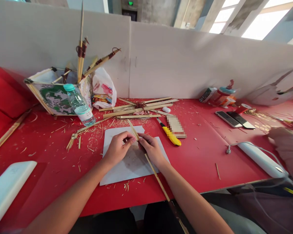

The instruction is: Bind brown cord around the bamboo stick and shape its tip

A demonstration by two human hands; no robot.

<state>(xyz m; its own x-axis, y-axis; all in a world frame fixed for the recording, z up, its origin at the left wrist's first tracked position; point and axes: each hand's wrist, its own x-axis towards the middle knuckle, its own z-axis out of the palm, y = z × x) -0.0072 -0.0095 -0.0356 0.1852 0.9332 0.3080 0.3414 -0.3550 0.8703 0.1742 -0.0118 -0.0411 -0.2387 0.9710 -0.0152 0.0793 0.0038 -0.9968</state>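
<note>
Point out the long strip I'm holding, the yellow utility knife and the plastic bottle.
Long strip [158, 178]: head view, partway along its shaft.
Yellow utility knife [173, 137]: head view, on the handle.
Plastic bottle [84, 113]: head view, on the label.

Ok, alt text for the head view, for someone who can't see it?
The right hand holds a long, thin stick over white paper on a red table, the left hand at its upper part. A yellow cutter lies to the right; beyond are more sticks, with a bottle to the left.
</note>
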